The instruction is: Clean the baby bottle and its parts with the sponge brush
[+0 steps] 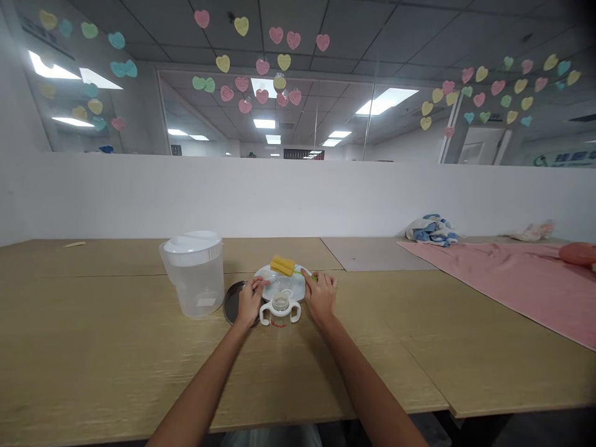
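Note:
My left hand [250,301] reaches the left rim of a white plate [266,276], its fingertips at or just over the edge. A yellow sponge bottle brush [282,266] lies across the far part of the plate. Its thin green handle [313,278] runs right, under my right hand [321,295], whose fingers reach the plate's right rim. In front of the plate stands a clear baby bottle [280,313] with a white double-handled collar and no teat visible. A round dark metal lid [231,303] lies partly hidden beneath my left hand.
A large clear plastic jug [193,276] with a white lid stands left of the lid on the wooden table [93,347]. A pink towel [484,279] lies at the right, with crumpled blue-and-white cloth [431,231] beyond it. A low white partition [279,198] backs the table.

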Demonstrator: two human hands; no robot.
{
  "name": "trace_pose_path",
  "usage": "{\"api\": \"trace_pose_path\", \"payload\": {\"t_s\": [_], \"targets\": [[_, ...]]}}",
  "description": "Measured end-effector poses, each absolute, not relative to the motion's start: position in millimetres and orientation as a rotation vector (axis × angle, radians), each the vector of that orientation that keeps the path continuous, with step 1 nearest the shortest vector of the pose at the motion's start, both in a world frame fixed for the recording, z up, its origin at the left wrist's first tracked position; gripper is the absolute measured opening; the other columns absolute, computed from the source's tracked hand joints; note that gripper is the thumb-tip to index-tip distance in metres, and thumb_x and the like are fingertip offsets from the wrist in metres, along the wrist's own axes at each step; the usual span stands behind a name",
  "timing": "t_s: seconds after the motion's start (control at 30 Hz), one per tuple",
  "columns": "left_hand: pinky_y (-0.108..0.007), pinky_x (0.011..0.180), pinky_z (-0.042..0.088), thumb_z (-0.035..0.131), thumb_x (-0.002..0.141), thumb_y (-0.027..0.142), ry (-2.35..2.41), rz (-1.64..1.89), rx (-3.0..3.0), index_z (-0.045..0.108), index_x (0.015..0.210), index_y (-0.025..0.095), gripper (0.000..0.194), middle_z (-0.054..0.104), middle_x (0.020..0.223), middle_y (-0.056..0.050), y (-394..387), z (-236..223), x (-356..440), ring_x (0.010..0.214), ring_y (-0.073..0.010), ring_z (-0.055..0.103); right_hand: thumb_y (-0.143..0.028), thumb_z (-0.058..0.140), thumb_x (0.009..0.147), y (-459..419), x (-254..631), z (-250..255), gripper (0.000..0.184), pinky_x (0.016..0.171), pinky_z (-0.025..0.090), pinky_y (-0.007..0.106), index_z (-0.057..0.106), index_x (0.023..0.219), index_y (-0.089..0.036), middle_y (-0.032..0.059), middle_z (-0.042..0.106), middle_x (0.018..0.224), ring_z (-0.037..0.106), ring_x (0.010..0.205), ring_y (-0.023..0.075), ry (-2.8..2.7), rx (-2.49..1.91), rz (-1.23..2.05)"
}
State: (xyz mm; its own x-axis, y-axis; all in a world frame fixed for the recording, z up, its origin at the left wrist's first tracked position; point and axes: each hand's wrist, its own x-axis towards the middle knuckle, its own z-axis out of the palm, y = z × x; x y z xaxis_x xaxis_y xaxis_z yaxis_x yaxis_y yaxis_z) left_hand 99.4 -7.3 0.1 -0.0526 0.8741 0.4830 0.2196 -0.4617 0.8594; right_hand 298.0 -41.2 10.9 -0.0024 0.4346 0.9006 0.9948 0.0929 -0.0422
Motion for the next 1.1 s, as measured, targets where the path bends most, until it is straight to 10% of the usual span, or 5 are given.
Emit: {"api": "trace_pose_path", "payload": {"t_s": [0.67,1.1], "targets": [[-0.034,0.082,0.045,0.052,0.076,0.039,1.308,1.830,1.596,0.059,0.089,0.021,0.023,0.064,0.091,-0.004,3,-6,94,0.088,-0.0194,0.059,-0.007,0.058,0.068,-39,293,9,0.026,0.091,0.019,0.039,0.071,0.075,-0.029,-0.0023,0.067,0.070,0.047,0.076,0.0156,-1.733,-1.179,-0.779],[-0.029,0.080,0.047,0.049,0.081,0.042,1.306,1.896,1.650,0.052,0.089,0.021,0.023,0.063,0.088,-0.004,-9,2,95,0.083,-0.0169,0.060,-0.007,0.053,0.074,-41,292,11,0.029,0.068,0.029,0.029,0.072,0.087,-0.024,0.0039,0.066,0.077,0.048,0.076,0.0164,-1.872,-1.249,-0.720]]}}
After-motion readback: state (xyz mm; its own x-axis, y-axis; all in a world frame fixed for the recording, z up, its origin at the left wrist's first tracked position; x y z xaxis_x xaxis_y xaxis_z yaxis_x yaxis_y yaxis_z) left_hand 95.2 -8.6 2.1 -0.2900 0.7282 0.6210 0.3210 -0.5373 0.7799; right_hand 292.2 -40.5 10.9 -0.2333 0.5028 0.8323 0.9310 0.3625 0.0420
